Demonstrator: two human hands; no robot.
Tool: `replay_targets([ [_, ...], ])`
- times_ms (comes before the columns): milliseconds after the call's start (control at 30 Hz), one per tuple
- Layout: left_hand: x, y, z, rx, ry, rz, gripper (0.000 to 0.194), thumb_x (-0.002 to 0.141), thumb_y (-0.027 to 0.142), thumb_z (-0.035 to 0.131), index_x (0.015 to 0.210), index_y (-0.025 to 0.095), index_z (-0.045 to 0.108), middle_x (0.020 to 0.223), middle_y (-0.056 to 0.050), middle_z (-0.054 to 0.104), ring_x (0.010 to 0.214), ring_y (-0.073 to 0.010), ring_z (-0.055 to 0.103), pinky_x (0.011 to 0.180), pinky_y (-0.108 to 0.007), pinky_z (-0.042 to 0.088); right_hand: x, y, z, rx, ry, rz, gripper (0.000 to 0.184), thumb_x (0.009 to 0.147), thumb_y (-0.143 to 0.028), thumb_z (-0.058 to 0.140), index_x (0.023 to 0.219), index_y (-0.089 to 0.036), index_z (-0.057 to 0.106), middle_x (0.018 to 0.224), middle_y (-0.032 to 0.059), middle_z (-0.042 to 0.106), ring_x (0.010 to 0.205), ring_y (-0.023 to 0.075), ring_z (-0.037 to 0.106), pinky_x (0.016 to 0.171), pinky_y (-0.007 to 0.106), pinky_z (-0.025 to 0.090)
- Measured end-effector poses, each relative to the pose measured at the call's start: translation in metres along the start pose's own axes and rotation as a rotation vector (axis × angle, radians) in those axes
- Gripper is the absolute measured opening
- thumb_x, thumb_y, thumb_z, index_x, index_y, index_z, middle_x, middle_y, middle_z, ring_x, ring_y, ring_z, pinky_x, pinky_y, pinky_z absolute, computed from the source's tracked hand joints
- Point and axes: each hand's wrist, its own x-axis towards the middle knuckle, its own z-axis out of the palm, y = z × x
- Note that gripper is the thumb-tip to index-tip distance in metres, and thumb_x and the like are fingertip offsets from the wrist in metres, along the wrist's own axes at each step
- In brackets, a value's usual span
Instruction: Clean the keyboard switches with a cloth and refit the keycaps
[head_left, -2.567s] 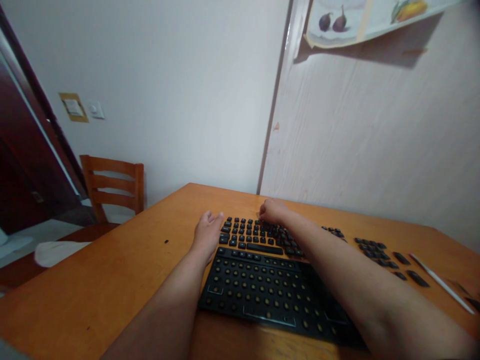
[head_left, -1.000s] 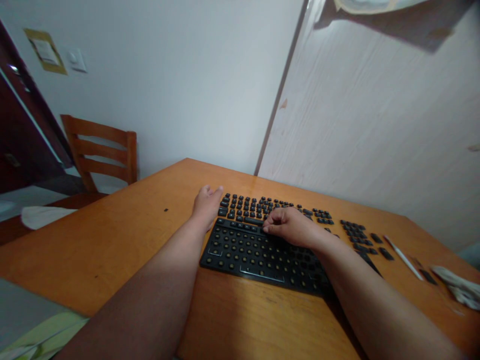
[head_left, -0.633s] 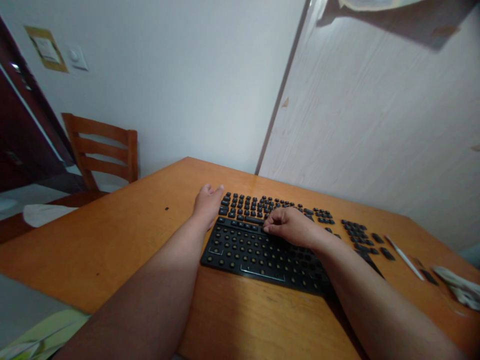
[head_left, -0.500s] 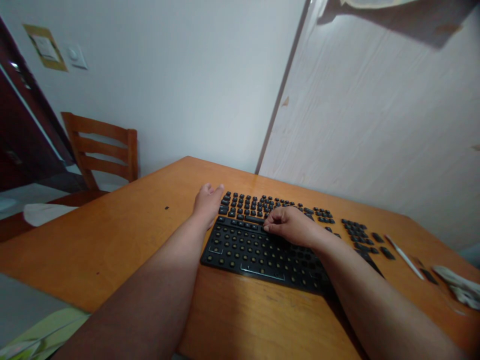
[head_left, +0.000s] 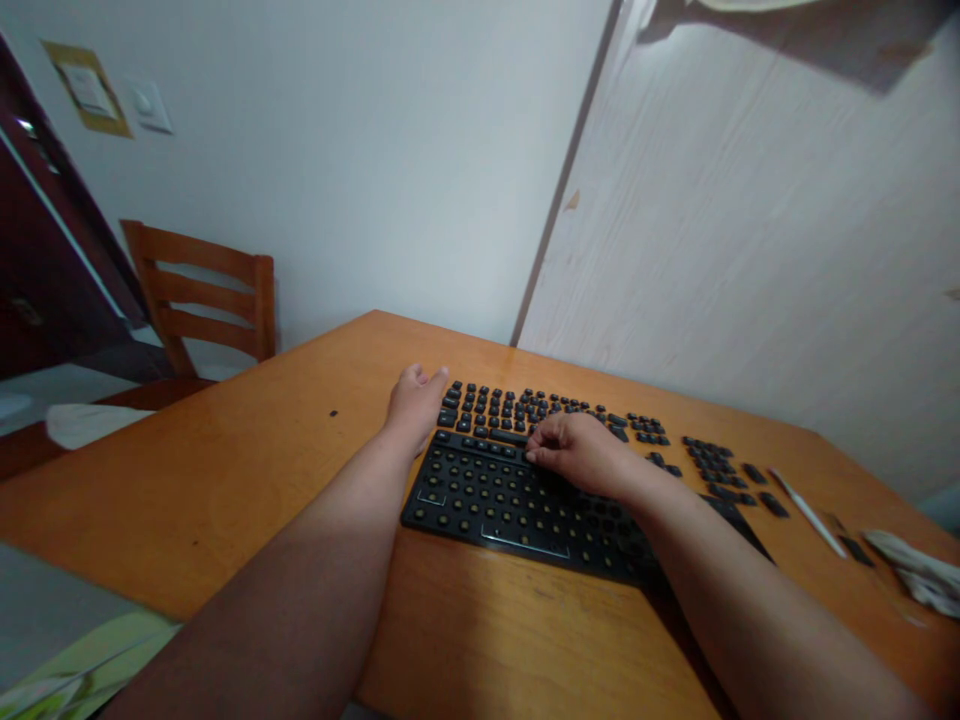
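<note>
A black keyboard (head_left: 480, 500) lies on the wooden table, most of its keys off and the round key posts bare. Along its top row several keycaps (head_left: 480, 444) are in place. My right hand (head_left: 574, 448) is over that top row, thumb and fingertips pinched together at the keyboard's surface; the small piece between them, perhaps a keycap, cannot be made out. My left hand (head_left: 415, 405) rests at the keyboard's upper left corner, fingers apart and holding nothing visible. Beyond the keyboard, loose black keycaps (head_left: 495, 405) stand in rows, some hidden behind my right hand.
More loose keycaps (head_left: 709, 465) lie to the right, near a white pen-like stick (head_left: 810, 512) and a crumpled cloth (head_left: 911, 572). One small black piece (head_left: 334, 413) sits alone on the left of the table (head_left: 285, 450). A wooden chair (head_left: 202, 290) stands beyond the left edge.
Both hands stay almost where they were. My right forearm has shifted slightly, and the view has tilted a little; the keyboard and loose keycaps look unchanged.
</note>
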Motion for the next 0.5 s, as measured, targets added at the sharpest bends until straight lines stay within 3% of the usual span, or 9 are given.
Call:
replay_targets([
  [500,0.001,-0.002,-0.0004,-0.013,0.004,0.006,0.079,0.082,0.05,0.066,0.147,0.013,0.04,0.148,-0.02,0.047,0.133,-0.0264,0.051,0.108,-0.034,0.04,-0.0026,-0.0083,0.0018,-0.098,0.019,0.005,0.01,0.082,-0.02,0.063,0.074,-0.02,0.069,0.077,0.0019,0.067,0.069,0.0153,0.057,0.064,0.027,0.039],
])
